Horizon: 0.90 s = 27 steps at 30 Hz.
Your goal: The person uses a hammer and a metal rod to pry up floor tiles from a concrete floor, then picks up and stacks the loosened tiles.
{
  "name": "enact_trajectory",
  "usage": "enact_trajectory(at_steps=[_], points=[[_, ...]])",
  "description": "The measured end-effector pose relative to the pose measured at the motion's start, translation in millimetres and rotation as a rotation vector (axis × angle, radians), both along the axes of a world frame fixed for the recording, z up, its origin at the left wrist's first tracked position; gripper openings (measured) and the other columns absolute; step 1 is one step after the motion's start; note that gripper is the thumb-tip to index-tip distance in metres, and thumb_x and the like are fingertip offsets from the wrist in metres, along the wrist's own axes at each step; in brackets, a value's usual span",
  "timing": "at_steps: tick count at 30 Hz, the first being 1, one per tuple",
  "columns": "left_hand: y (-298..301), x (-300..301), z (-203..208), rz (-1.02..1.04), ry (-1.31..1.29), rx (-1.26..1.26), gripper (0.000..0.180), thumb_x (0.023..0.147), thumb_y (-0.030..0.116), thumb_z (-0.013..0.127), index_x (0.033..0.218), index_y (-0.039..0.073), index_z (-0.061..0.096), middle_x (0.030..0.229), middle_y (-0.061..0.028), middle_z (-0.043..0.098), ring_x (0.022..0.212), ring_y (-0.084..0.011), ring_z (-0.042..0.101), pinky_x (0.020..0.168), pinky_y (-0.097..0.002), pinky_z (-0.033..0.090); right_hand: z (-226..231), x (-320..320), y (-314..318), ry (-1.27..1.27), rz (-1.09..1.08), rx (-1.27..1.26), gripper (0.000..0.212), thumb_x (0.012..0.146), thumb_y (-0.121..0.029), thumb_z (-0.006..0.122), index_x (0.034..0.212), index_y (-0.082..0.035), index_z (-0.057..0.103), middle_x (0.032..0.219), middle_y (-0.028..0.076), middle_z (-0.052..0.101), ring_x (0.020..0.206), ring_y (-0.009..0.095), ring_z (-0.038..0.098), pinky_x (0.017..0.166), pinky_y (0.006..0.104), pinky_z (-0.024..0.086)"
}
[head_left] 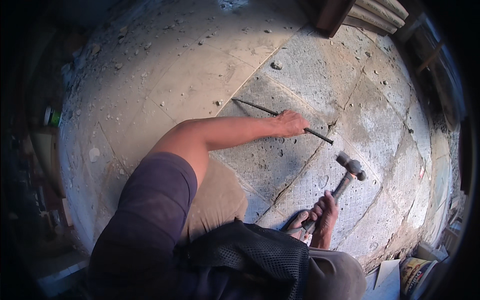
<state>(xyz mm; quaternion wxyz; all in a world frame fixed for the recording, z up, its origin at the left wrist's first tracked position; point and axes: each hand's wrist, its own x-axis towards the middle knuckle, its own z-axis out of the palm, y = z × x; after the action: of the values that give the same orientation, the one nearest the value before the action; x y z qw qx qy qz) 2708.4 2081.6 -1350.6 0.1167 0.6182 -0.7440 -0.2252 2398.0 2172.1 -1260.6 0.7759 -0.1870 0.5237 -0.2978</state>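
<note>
A long thin dark steel chisel (256,106) is gripped near its middle by my left hand (291,123), with the fingers wrapped round it. Its far tip meets the edge of the smooth beige tiles (200,75), where the rough grey mortar bed (272,162) begins. The chisel's struck end points toward my right side, low over the floor. In my right hand (326,215) is a ball-peen hammer (345,175), held by its handle. The hammer head is just below the chisel's struck end and apart from it. Part of my foot (300,220) shows beside the right hand.
Loose rubble bits (276,65) lie scattered over the tiles and mortar. Stacked packages (375,16) stand beside a dark wooden piece (334,17) at the top right. A bucket (417,275) sits at the lower right. My bent knee (212,200) is under the left arm.
</note>
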Motion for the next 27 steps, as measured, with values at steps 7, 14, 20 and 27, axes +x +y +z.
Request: enact_trajectory(at_steps=[7, 14, 20, 27], points=[[3, 3, -13, -0.023, 0.029, -0.095, 0.021, 0.084, 0.028, 0.057, 0.08, 0.009, 0.065, 0.075, -0.0143, 0.065, 0.069, -0.0331, 0.064, 0.061, -0.0487, 0.051, 19, -13, -46, -0.018, -0.408, -0.301, 0.029, 0.098, -0.027, 0.056, 0.075, -0.017, 0.043, 0.057, -0.009, 0.028, 0.043, 0.002, 0.029, 0.035, 0.0207, 0.025], [4, -2, -5, -0.01, -0.015, -0.059, 0.023, 0.084, 0.024, 0.058, 0.08, 0.003, 0.064, 0.076, -0.0213, 0.065, 0.074, -0.0406, 0.065, 0.065, -0.0509, 0.052, -4, 18, -6, -0.005, 0.141, -0.064, 0.027, 0.095, -0.027, 0.059, 0.075, -0.019, 0.042, 0.055, -0.008, 0.031, 0.038, 0.005, 0.027, 0.032, 0.0249, 0.026], [8, 5, 8, 0.003, 0.044, 0.049, 0.037, 0.09, 0.04, 0.059, 0.086, 0.004, 0.064, 0.078, -0.0217, 0.064, 0.077, -0.0423, 0.064, 0.069, -0.0525, 0.05, 4, -19, -24, 0.072, -0.109, -0.168, 0.02, 0.094, -0.027, 0.061, 0.085, -0.018, 0.046, 0.056, -0.009, 0.029, 0.041, 0.004, 0.028, 0.033, 0.0234, 0.025], [16, 7, 26, 0.03, 0.059, 0.101, 0.047, 0.092, 0.052, 0.056, 0.089, 0.005, 0.065, 0.084, -0.0218, 0.065, 0.082, -0.0424, 0.064, 0.073, -0.0518, 0.049, 3, 5, -40, 0.028, -0.443, -0.337, 0.018, 0.097, -0.023, 0.056, 0.087, -0.015, 0.045, 0.056, -0.008, 0.029, 0.042, 0.004, 0.028, 0.035, 0.0223, 0.028]])
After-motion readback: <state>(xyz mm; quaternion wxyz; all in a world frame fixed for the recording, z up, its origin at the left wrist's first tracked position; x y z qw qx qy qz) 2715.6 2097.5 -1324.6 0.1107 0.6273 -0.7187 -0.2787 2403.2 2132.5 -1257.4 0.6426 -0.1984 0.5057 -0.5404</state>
